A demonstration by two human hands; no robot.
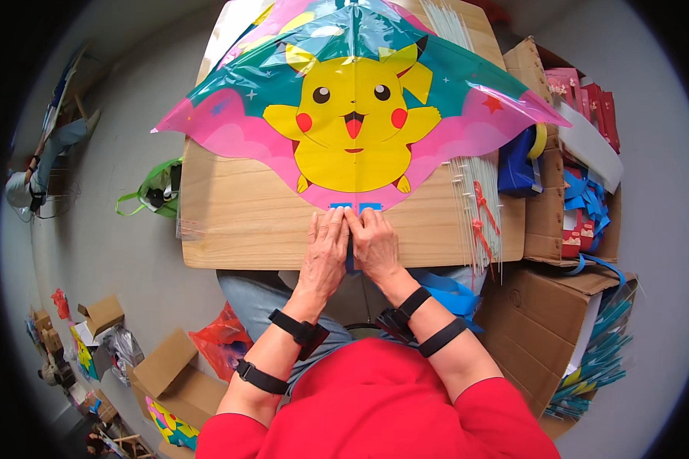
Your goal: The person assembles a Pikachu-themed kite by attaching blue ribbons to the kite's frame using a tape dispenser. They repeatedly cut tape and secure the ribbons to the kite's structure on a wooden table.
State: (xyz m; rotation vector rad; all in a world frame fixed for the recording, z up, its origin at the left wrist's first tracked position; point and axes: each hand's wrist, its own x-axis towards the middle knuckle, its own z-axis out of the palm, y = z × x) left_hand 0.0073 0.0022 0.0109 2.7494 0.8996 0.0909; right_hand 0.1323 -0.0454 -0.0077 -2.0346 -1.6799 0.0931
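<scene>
Wood tbl (237,222) w/ 1 kite (352,157), 2 hands (326,249) side by side, fingertips at btm edge, pinch unclear

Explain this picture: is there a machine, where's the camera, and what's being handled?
There is no robot here, only a person's bare left hand and right hand. The wide, bent-looking view comes from a camera worn on the head, looking down, so the forearms enter from below. On the wooden table lie a colourful kite with a yellow character and, to the right, thin pale sticks. Both hands are at the blue strip by the kite's lower edge; whether they grip it, I can't tell.
</scene>
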